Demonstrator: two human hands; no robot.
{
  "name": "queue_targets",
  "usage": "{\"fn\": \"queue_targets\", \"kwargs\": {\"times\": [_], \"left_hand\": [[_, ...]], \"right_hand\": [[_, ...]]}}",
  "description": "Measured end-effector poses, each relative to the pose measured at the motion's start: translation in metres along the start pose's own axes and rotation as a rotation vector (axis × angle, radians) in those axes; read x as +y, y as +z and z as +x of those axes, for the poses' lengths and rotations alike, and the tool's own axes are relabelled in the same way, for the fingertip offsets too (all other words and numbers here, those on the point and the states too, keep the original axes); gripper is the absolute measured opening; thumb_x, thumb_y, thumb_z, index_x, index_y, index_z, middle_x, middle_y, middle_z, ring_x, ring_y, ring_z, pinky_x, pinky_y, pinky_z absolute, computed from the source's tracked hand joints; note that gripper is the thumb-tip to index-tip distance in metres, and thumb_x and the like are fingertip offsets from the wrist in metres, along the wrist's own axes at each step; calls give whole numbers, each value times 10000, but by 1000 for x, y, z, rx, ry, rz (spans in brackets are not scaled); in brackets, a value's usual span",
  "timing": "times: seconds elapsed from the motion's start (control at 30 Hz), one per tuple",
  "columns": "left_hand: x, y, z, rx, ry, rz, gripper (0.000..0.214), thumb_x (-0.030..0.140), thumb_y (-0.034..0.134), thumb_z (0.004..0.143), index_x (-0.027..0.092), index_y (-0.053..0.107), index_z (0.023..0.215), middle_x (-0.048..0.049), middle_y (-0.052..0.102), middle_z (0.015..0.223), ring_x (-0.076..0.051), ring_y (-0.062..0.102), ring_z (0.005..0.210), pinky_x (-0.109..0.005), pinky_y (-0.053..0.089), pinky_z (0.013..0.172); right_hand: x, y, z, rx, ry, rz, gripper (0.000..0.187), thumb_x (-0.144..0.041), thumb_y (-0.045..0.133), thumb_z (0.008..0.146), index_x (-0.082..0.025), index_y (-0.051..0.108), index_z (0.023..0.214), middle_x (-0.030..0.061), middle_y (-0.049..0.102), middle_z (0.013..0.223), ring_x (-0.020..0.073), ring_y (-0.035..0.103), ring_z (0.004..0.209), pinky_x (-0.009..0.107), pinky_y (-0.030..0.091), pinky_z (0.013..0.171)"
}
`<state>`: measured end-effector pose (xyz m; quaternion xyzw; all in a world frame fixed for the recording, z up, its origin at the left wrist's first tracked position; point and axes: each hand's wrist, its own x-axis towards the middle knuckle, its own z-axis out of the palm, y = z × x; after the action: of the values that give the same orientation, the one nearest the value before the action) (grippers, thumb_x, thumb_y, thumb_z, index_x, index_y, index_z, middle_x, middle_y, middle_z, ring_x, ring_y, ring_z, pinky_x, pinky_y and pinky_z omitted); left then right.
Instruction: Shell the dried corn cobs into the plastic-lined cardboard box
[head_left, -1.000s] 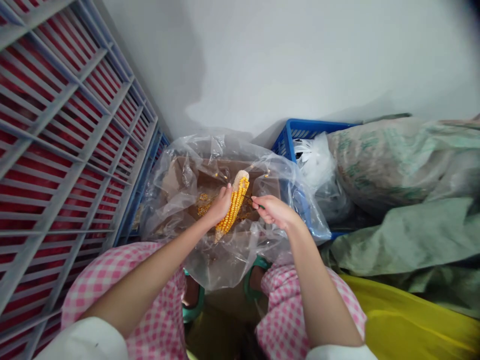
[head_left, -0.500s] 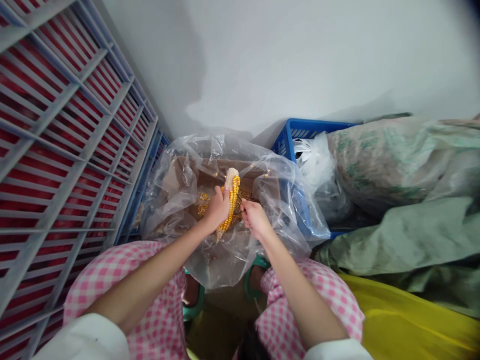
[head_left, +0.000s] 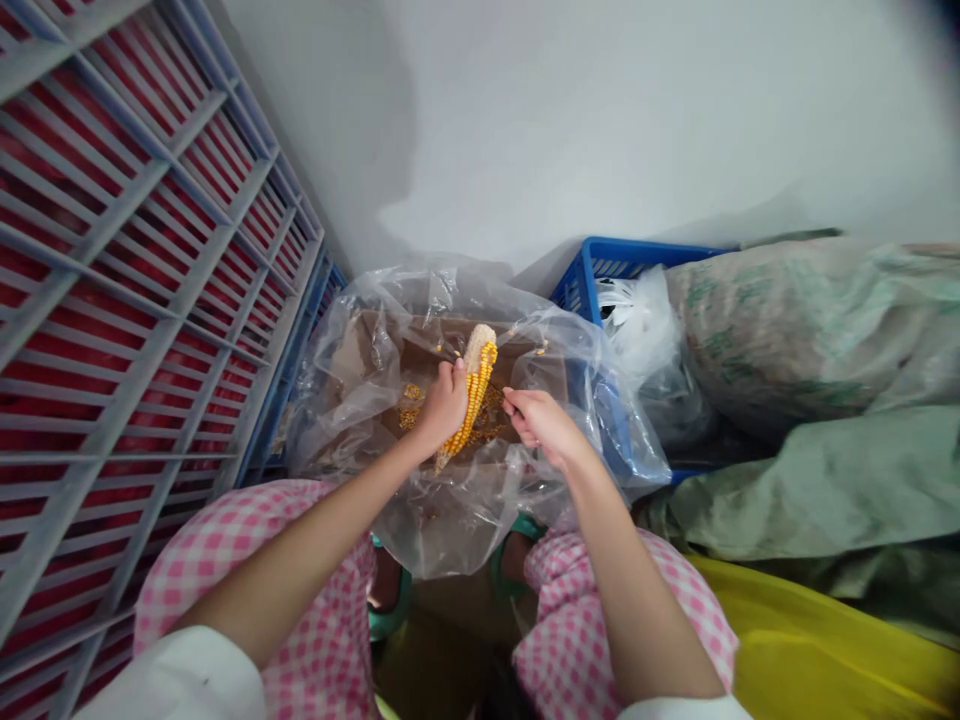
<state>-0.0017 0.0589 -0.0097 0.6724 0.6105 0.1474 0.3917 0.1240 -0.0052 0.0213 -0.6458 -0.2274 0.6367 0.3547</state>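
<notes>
Greyish-blue plastic slats of a tall crate [head_left: 174, 322] rise at our far left, with red showing behind them. Beside it, pink-and-white checked cloth [head_left: 232, 545] covers our left leg. Clear plastic sheeting [head_left: 457, 535] drapes over a brown cardboard box [head_left: 411, 337] in front of us, and loose yellow kernels [head_left: 410, 407] lie inside it. Our left hand [head_left: 445, 402] is closed around a corn ear [head_left: 475, 400], holding it over the box at a slant, pointed tip low and to the left; the top end is bare pale cob, while yellow rows cover the right side below. Our right hand [head_left: 546, 422], just right of the ear, pinches a slim dark tool [head_left: 498, 388]; we cannot tell whether its tip touches the corn. Farther right stands a blue basket [head_left: 586, 264] with a white plastic bag [head_left: 639, 322]. At the far right, a pale sack [head_left: 810, 325] with green print lies beyond grey-green cloth [head_left: 817, 490], and a yellow sheet [head_left: 817, 640] spreads nearest us.
</notes>
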Motion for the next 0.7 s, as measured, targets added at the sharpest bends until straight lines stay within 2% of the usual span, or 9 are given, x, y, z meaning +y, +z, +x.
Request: {"fn": "queue_targets", "kwargs": {"times": [0.43, 0.7], "left_hand": [[7, -7, -4, -39, 47, 170, 397, 452, 91, 858, 204, 394, 923, -127, 625, 797, -267, 601, 805, -315, 390, 638], [6, -7, -4, -66, 53, 182, 423, 450, 86, 861, 191, 402, 968, -132, 632, 802, -270, 609, 799, -316, 396, 631]], "right_hand": [[-1, -1, -3, -21, 35, -16, 276, -329, 389, 814, -175, 365, 586, -103, 216, 371, 14, 119, 306, 161, 63, 323], [-4, -3, -5, -12, 20, -14, 277, -346, 393, 809, -178, 362, 591, -100, 227, 374, 17, 126, 312, 167, 67, 333]]}}
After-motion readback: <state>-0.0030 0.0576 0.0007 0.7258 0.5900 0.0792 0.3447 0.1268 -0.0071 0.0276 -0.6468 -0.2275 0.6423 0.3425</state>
